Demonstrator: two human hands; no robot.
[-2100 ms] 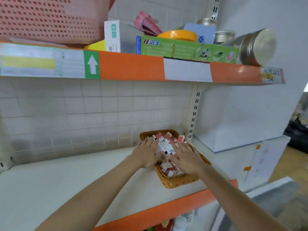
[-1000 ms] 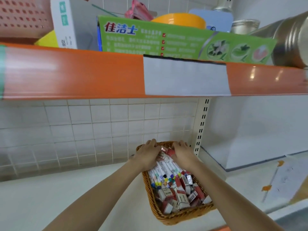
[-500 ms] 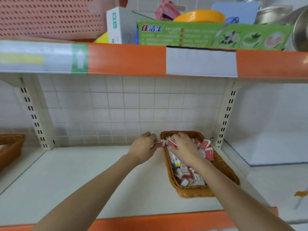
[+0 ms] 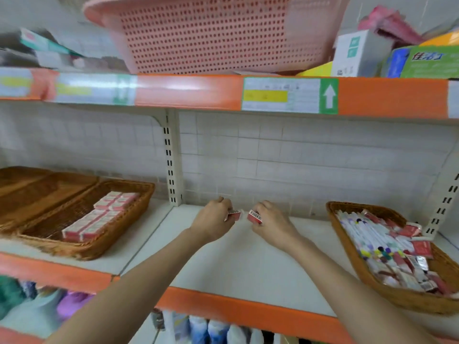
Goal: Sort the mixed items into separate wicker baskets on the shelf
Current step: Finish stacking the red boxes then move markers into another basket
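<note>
My left hand [image 4: 214, 219] grips a small red-and-white box [image 4: 234, 214], and my right hand [image 4: 270, 220] grips another small red box [image 4: 255, 216] with a barcode. Both hands hover over the bare white shelf [image 4: 236, 264], between two wicker baskets. The right wicker basket [image 4: 357, 266] holds mixed items: white pens with coloured caps [image 4: 372, 237] and several small red boxes [image 4: 419, 247]. The left wicker basket [image 4: 109, 237] holds neat rows of red-and-white boxes [image 4: 99, 217].
A second, darker wicker basket [image 4: 29, 187] sits at the far left. A slotted upright post [image 4: 171, 160] divides the shelf bays. The upper shelf carries a pink plastic crate [image 4: 211, 33] and cartons [image 4: 422, 60]. Bottles stand on the shelf below [image 4: 198, 328].
Both hands left the right basket, each holding a small red box, and moved left over the bare shelf. The view swung left, bringing the left baskets into sight.
</note>
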